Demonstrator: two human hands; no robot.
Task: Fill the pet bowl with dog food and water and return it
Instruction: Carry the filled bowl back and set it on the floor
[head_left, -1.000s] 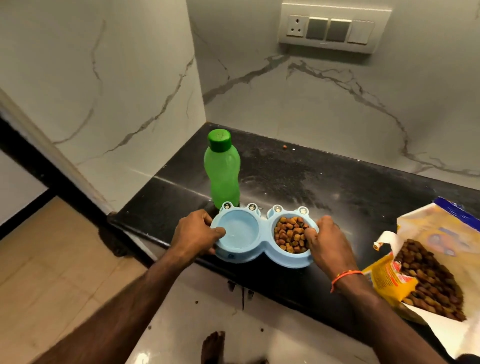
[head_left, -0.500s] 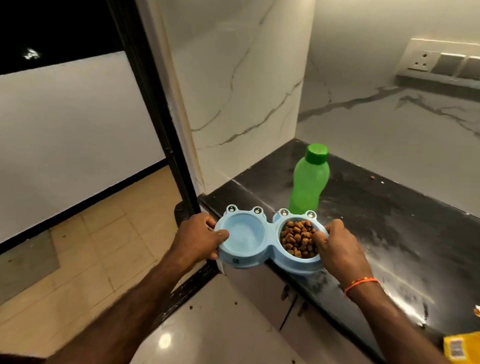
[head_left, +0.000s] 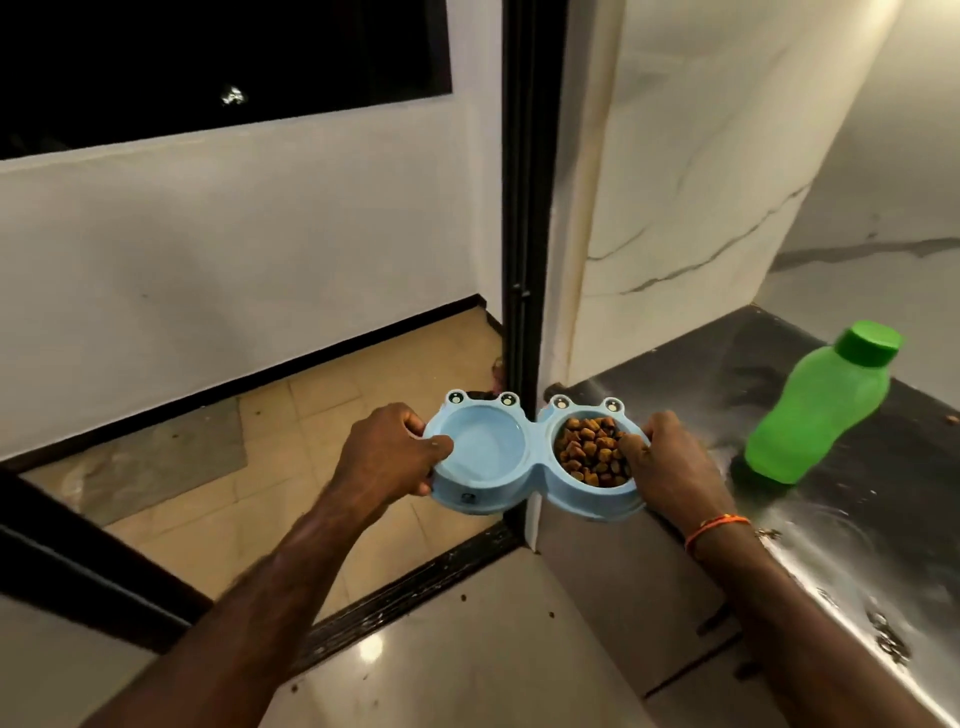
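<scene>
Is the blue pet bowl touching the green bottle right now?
Apart. The head view shows the pet bowl held off the counter's edge, with bare dark countertop between it and the green bottle.

I count one double pet bowl (head_left: 530, 462) with two wells, four frog eyes at its 12 o'clock rim, two hands, left (head_left: 387, 457) and right (head_left: 675, 467), one bottle (head_left: 815, 415) at 3 o'clock, one wristband (head_left: 714, 527).

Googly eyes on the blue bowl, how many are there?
4. On the pet bowl, two eyes sit on the far rim of the water side and two on the food side.
</scene>
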